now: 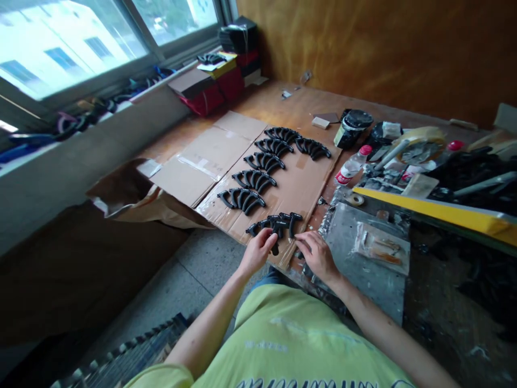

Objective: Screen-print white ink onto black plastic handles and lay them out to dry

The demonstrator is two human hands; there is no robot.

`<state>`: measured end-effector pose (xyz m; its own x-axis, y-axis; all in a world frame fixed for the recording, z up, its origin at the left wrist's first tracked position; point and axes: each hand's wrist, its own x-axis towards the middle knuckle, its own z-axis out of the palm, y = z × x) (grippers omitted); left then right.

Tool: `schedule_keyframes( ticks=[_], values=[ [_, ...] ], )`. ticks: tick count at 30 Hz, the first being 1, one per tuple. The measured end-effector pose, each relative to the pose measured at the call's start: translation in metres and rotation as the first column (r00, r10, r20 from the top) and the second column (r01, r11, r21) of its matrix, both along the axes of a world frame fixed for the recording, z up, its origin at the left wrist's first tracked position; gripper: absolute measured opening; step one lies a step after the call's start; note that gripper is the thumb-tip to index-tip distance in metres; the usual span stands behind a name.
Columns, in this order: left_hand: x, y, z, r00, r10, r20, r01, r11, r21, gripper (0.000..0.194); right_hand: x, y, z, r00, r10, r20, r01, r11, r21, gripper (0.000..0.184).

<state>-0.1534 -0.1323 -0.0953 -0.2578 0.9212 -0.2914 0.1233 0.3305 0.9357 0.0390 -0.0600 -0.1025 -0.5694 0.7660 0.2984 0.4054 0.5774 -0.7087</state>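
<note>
A flattened cardboard sheet (pixel 210 161) covers the near part of a wooden bench. On it lie several groups of curved black plastic parts (pixel 253 180), set in a row running away from me. At the sheet's near edge lies one more group of black parts (pixel 278 222). My left hand (pixel 257 252) rests at that group, fingers curled on one black part. Just right of it my right hand (pixel 317 254) lies at the sheet's edge with fingers bent down, and I cannot see anything in them.
A grey metal plate (pixel 363 264) with a clear packet lies right of my hands. Behind it are a yellow bar (pixel 436 207), a plastic bottle (pixel 352 166), a tape roll (pixel 420 144) and a black tub (pixel 352 127). Red and black boxes (pixel 218 86) sit under the window. A brown bag (pixel 133 196) sags at left.
</note>
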Motion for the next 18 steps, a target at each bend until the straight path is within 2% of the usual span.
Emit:
schedule_keyframes(
  ticks=[4,8,13,18],
  values=[
    [-0.014,0.027,0.007,0.995,-0.096,0.008,0.096,0.995,0.035,0.044,-0.010,0.000,-0.001,0.998,-0.069,0.006,0.069,0.998,-0.011,0.014],
    [-0.011,0.056,0.017,0.976,-0.216,-0.010,0.216,0.975,0.054,0.042,-0.002,-0.006,-0.004,0.983,-0.182,0.003,0.182,0.982,-0.049,0.014],
    [0.013,0.079,0.029,0.931,-0.363,-0.047,0.366,0.926,0.095,0.039,0.023,-0.019,-0.008,0.953,-0.303,0.010,0.303,0.951,-0.066,0.012],
    [0.044,0.084,0.037,0.909,-0.417,-0.029,0.417,0.900,0.125,0.038,0.047,-0.028,-0.008,0.930,-0.368,0.004,0.367,0.927,-0.079,0.013]
  ],
)
